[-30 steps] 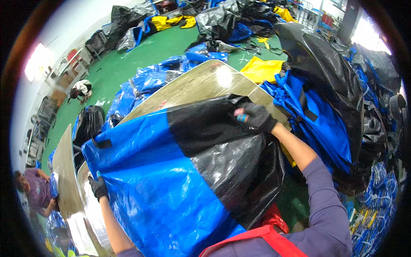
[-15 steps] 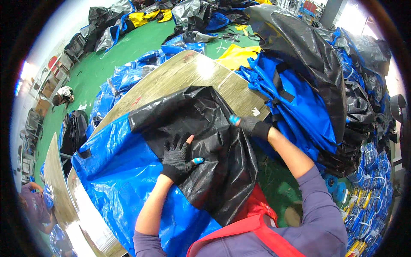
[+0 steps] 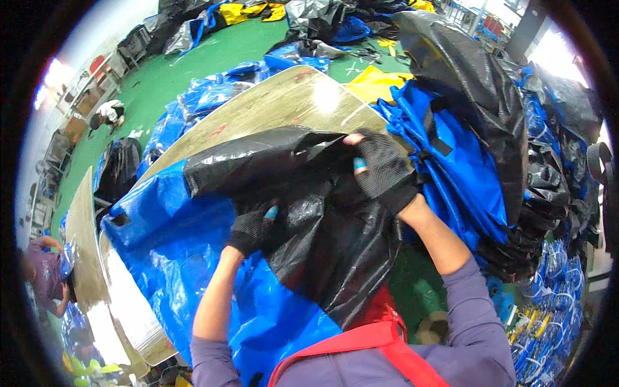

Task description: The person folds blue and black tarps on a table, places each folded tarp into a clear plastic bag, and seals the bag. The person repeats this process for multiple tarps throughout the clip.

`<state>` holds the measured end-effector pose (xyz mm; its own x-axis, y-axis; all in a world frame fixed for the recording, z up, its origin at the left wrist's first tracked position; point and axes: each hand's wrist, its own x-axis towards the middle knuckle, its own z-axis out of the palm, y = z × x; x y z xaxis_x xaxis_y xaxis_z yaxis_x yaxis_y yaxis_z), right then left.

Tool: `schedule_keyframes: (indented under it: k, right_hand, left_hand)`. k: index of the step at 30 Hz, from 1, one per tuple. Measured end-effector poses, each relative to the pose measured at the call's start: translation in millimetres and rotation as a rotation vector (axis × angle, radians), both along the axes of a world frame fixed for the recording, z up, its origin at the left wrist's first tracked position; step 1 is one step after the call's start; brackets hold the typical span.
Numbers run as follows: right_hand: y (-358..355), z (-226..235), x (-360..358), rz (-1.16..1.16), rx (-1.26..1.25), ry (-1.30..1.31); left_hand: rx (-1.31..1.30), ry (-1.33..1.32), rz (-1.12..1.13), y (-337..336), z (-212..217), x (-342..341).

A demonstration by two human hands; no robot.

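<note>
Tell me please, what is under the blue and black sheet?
The wood-patterned tabletop shows past the far edge of the blue and black sheet and runs under it. Anything else there is covered; I cannot tell.

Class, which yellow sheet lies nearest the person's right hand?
The yellow sheet just beyond the table, ahead of the right hand; the other yellow sheets lie farther back across the green floor.
</note>
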<state>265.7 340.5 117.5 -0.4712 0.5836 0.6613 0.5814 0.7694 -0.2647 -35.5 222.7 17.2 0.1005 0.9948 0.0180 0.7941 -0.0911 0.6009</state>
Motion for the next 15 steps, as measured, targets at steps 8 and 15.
schedule_keyframes:
  k: [8,15]
  right_hand:
    - [61,-63,-81,0.199,-0.224,-0.673]
    - [39,-67,-61,0.171,-0.349,0.067]
  left_hand:
    - [-0.056,0.506,0.030,-83,28,-33]
    - [-0.156,0.249,1.312,-273,-37,-270]
